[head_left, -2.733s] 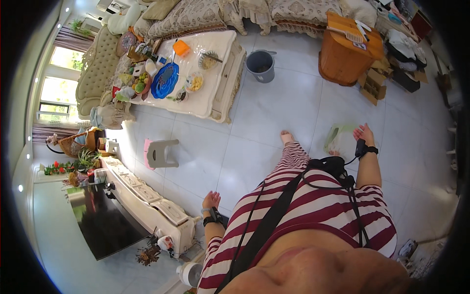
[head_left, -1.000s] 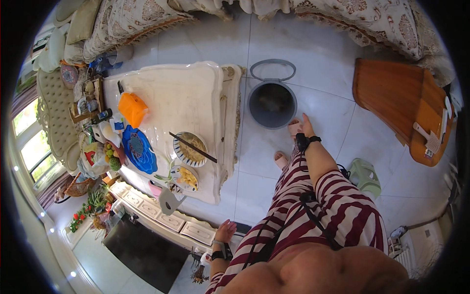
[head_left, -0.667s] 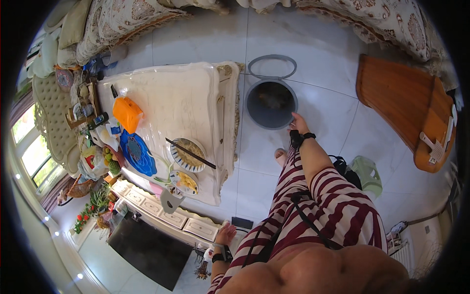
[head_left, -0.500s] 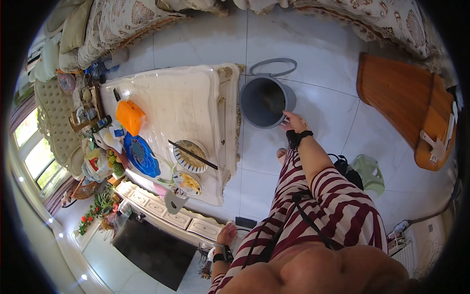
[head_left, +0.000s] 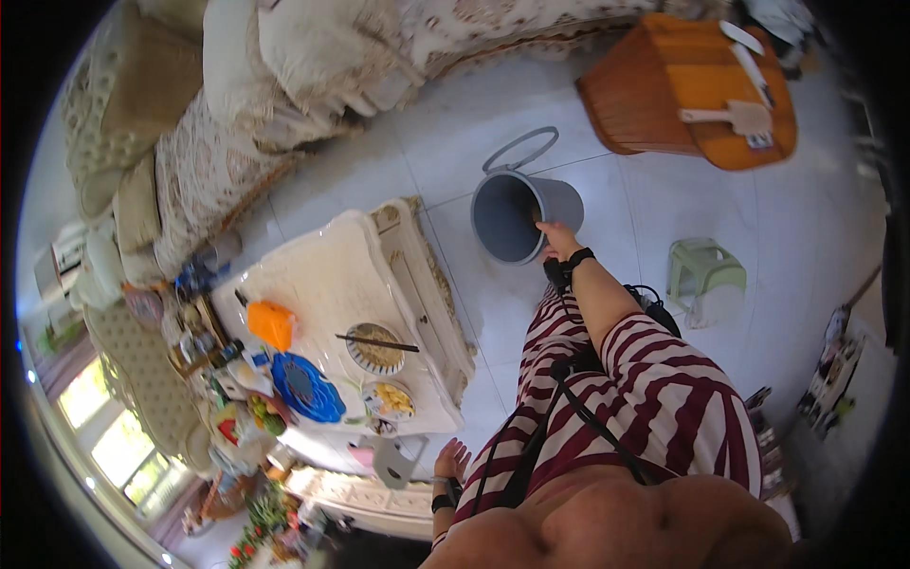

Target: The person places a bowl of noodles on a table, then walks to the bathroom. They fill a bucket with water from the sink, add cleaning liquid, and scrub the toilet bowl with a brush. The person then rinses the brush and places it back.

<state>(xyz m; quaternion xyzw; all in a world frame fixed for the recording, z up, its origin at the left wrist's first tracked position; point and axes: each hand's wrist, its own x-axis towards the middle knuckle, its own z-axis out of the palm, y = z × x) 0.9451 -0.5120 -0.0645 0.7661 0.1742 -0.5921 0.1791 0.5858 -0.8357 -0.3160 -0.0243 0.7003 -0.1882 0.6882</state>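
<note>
A grey bin (head_left: 567,202) is at the middle of the head view, its mouth facing up and to the left. A grey ring (head_left: 521,149) stands out from the far side of its rim. My right hand (head_left: 561,239) grips the bin's near right rim, fingers closed over the edge. The inside looks dark, and I cannot make out what lies in it. My left hand (head_left: 452,461) hangs low near the table's near end, its fingers apart and nothing in it. Dark bands circle both wrists.
Left of the bin, a cream table (head_left: 332,251) carries a noodle bowl (head_left: 375,349) with chopsticks, a plate of yellow food (head_left: 389,401), a blue tray (head_left: 305,387) and an orange pack (head_left: 272,325). A green stool (head_left: 703,270) and a wooden piece of furniture (head_left: 654,95) stand to the right.
The view has turned, so the table and furniture sit at a new angle. More of the bin's outer wall shows. My right hand stays on the rim.
</note>
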